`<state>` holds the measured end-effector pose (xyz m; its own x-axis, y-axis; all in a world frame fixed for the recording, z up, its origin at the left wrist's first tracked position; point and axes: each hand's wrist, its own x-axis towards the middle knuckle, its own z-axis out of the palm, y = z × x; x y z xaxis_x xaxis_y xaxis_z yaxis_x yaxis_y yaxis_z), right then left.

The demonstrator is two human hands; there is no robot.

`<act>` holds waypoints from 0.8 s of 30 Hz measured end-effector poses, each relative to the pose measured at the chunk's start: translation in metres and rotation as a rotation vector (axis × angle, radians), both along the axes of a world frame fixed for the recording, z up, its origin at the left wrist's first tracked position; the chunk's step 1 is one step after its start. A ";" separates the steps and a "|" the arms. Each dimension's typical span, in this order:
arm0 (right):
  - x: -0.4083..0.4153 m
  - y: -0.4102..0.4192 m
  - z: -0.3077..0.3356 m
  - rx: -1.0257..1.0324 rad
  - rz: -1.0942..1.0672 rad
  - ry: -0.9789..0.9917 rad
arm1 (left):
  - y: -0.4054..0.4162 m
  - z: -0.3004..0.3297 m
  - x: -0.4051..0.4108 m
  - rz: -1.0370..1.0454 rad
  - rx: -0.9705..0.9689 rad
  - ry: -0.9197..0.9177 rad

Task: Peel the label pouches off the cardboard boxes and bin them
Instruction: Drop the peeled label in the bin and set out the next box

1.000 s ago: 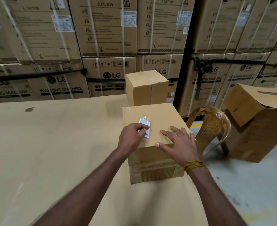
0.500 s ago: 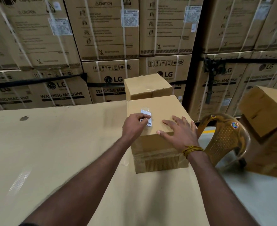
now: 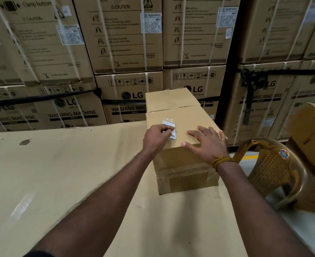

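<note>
I see the cardboard box (image 3: 182,145) at centre frame on the cardboard-covered table (image 3: 60,173); the label pouch (image 3: 169,127) lies on its top face; my left hand (image 3: 155,139) curls its fingers onto the pouch's lower edge, pinching it; my right hand (image 3: 206,143) lies flat, fingers spread, pressing the box top, holding nothing; a plastic chair (image 3: 269,167) stands at right.

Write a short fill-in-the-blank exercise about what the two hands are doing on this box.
1. The left hand picks at the label pouch on top of the near ____.
2. The right hand lies ____ on the box, fingers spread.
3. A band of yellow thread circles the ____ wrist.
4. Right of the box stands a brown plastic ____.

Missing words: box; flat; right; chair
</note>
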<state>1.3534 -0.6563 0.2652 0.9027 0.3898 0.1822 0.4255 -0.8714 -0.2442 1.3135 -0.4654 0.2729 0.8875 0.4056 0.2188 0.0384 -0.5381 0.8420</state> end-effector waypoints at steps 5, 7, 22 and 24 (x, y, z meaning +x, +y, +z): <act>0.001 0.004 0.002 0.042 -0.004 0.024 | 0.004 0.003 -0.004 -0.022 -0.175 -0.024; -0.010 0.007 0.002 0.218 0.007 0.064 | -0.001 0.003 -0.018 -0.031 -0.282 -0.054; -0.308 0.007 -0.053 0.955 -0.159 0.319 | -0.076 -0.052 -0.311 -0.067 -0.594 0.065; -0.351 -0.003 -0.071 0.884 -0.145 0.282 | -0.082 -0.066 -0.357 -0.050 -0.590 0.173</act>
